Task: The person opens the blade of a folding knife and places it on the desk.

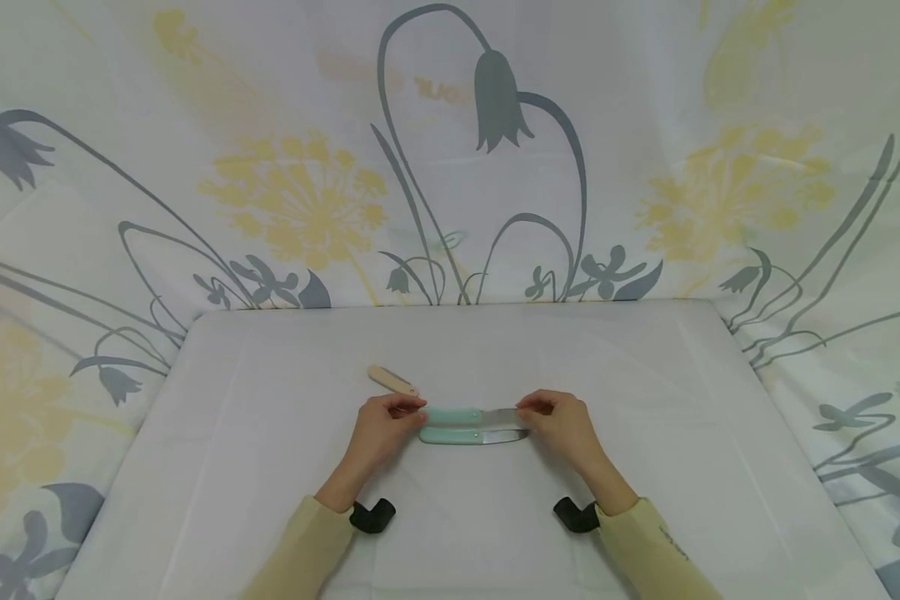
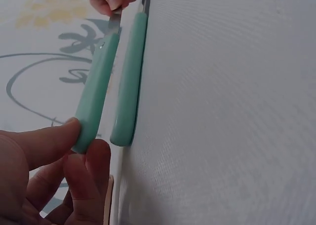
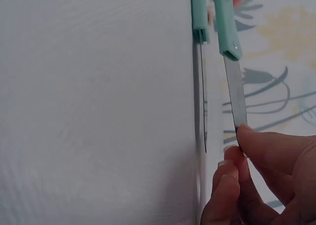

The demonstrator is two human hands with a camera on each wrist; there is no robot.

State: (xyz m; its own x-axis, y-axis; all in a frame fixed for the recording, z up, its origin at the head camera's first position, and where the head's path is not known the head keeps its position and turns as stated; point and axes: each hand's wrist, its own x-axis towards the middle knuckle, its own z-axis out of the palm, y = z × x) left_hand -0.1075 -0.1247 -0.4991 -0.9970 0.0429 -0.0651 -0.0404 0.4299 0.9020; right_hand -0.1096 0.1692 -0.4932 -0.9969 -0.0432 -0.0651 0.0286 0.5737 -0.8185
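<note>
A folding knife with a mint-green handle [image 1: 452, 416] is held up between both hands, its blade [image 3: 235, 94] swung out. My left hand [image 1: 382, 422] pinches the butt of the handle between thumb and fingers. With thumb and fingertips, my right hand [image 1: 562, 421] pinches the tip end of the blade. Just in front of it, a second mint-green folding knife [image 1: 450, 436] lies on the white tabletop, also unfolded, its blade pointing right. Beyond the left hand lies a beige folded knife [image 1: 392, 379], set slantwise.
A white cloth covers the table [image 1: 270, 500]. Behind it and at both sides hangs a floral curtain [image 1: 307, 208]. Black straps with dark blocks [image 1: 372, 516] sit at both wrists, by the yellow sleeves [image 1: 296, 546].
</note>
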